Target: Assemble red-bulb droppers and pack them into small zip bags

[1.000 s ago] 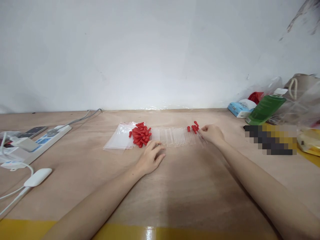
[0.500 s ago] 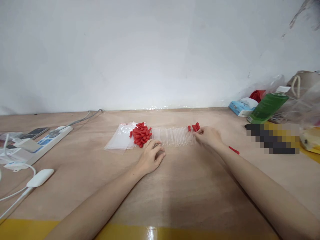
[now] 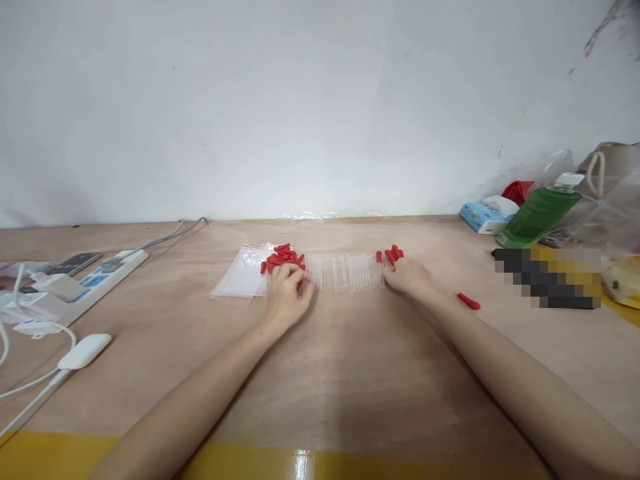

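Clear tubes (image 3: 345,273) line the tabletop (image 3: 380,387) between the curled left hand (image 3: 289,295), partly screening red caps (image 3: 283,257), and the right hand (image 3: 411,277), both grips unclear; power strip (image 3: 103,281) and green bottle (image 3: 539,217) flank them.

Soft light leaves glare on the yellow strip (image 3: 245,460).
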{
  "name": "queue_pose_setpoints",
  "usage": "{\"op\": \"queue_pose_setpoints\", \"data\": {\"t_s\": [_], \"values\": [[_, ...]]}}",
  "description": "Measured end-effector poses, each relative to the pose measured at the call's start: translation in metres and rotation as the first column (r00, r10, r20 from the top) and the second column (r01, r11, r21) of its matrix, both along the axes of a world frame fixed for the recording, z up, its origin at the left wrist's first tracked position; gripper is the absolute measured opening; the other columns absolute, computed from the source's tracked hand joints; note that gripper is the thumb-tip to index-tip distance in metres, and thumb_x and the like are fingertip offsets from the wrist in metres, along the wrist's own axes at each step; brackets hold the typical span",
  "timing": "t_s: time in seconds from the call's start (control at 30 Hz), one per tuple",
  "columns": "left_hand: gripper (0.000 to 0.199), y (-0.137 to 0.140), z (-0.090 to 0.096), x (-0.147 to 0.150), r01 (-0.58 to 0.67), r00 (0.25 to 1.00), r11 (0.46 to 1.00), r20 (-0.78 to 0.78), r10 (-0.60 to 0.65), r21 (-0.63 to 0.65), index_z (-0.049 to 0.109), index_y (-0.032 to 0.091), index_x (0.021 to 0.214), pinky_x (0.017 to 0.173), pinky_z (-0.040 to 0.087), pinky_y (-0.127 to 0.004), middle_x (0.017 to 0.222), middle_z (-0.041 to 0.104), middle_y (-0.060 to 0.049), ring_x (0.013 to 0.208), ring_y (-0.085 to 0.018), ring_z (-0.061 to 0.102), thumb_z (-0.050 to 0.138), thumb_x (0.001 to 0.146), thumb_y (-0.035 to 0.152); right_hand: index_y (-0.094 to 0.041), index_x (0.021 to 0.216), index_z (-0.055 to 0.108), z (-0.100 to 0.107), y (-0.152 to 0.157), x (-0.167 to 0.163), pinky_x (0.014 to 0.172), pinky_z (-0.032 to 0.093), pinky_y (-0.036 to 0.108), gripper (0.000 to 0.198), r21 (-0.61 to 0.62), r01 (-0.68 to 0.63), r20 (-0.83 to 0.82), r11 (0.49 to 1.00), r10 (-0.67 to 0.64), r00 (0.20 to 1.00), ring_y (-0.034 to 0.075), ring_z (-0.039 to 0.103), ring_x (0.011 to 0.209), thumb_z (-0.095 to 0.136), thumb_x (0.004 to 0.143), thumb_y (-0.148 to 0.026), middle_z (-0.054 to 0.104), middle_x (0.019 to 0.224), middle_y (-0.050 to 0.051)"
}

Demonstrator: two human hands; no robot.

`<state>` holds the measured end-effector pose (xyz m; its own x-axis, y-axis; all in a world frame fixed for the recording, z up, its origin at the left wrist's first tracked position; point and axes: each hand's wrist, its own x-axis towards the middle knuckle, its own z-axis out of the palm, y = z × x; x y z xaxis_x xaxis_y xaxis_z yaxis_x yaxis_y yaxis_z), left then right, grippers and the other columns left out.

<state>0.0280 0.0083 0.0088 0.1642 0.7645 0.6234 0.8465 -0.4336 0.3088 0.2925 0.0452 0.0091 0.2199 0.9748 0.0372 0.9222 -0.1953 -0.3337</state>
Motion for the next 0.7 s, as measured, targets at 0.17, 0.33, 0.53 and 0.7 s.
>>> {"op": "queue_pose_setpoints", "data": {"t_s": [0.17,0.33,0.53,0.7], "values": [[0.013,0.037,0.027,-0.018,-0.176,0.982,0.982,-0.087,0.170,-0.064,0.065,0.022,0.071,0.084,0.034,-0.041,0.091,0.055,-0.005,0.098,-0.026,0.045,0.057,0.075,0.031,-0.020,0.051,0.047,0.006,0.003,0.012,0.057,0.037,0.029,0.033,0.028,-0.028,-0.242,0.999,0.034,0.970,0.021,0.055,0.062,0.040,0.077,-0.039,0.054,0.053,0.006],[0.025,0.087,0.043,-0.036,-0.304,0.925,0.937,-0.288,0.246,-0.175,0.065,0.023,0.096,0.087,0.034,-0.044,0.106,0.055,-0.008,0.105,-0.028,0.044,0.044,0.082,0.026,-0.019,0.065,0.045,0.002,0.002,0.017,0.054,0.036,0.025,0.020,0.243,0.025,-0.309,0.970,0.053,0.949,0.017,0.054,0.062,0.040,0.078,-0.034,0.057,0.063,0.004],[0.025,0.133,0.042,-0.052,-0.220,0.927,0.916,-0.366,0.088,-0.336,0.068,0.022,0.093,0.081,0.042,-0.030,0.103,0.061,-0.006,0.093,-0.023,0.056,0.048,0.078,0.021,-0.017,0.095,0.049,-0.020,-0.009,0.002,0.065,0.040,0.031,0.021,0.647,-0.137,-0.189,0.750,0.332,0.924,0.019,0.055,0.072,0.038,0.084,-0.031,0.061,0.081,0.009],[0.019,0.136,0.041,-0.057,-0.183,0.932,0.913,-0.360,0.043,-0.365,0.068,0.020,0.084,0.076,0.044,-0.026,0.095,0.065,-0.005,0.086,-0.020,0.058,0.051,0.074,0.022,-0.016,0.101,0.053,-0.031,-0.012,-0.007,0.074,0.039,0.036,0.026,0.739,-0.283,0.048,0.611,0.371,0.927,0.023,0.054,0.081,0.034,0.086,-0.026,0.062,0.086,0.011]]}}
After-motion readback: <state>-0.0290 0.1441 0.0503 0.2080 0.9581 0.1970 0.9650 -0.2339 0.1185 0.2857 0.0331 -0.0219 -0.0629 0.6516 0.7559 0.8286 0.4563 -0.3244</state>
